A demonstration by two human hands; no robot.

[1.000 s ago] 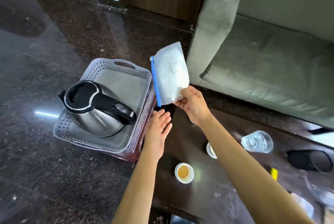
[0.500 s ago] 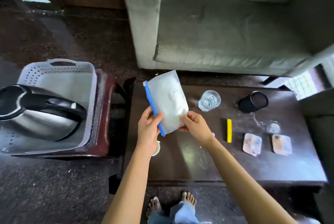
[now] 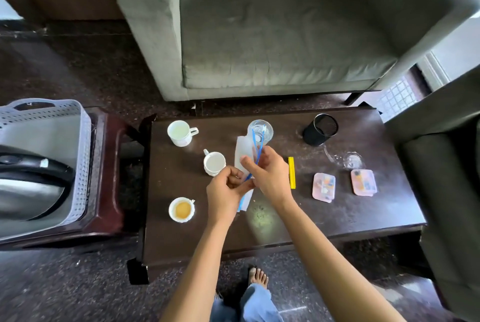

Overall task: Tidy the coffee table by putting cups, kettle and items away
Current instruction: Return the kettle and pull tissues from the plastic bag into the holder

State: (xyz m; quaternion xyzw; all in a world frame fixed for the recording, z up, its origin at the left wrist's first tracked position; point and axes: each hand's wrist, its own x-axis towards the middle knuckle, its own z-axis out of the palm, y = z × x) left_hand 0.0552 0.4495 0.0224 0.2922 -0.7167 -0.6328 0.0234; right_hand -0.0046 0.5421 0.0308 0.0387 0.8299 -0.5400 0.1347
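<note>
WHILE YOU HELD THE ZIP BAG OVER THE COFFEE TABLE

While you stood at the near edge, the grey armchair (image 3: 272, 41) faced you beyond the coffee table (image 3: 337, 217). At your left, the side table (image 3: 109, 191) carried the white basket (image 3: 85, 155), and the kettle (image 3: 28, 191) lay inside that basket. Over the table's middle you held the zip bag (image 3: 242, 150), its two blue seal strips parted at the far end. Your left hand (image 3: 226, 197) pinched the bag's near part between curled fingers and thumb. Your right hand (image 3: 270, 178) gripped it just beyond, thumb across the seal. On the table stood the black mesh holder (image 3: 320, 130) at far right and the drinking glass (image 3: 260, 131) behind the bag. With them stood the far cup (image 3: 180, 132), the middle cup (image 3: 214, 163) just beside your left hand, and the near cup (image 3: 181, 209), which held brown liquid. To your right lay a pink coaster (image 3: 324, 186), a second coaster (image 3: 363, 182) and the yellow bar (image 3: 291, 172).
</note>
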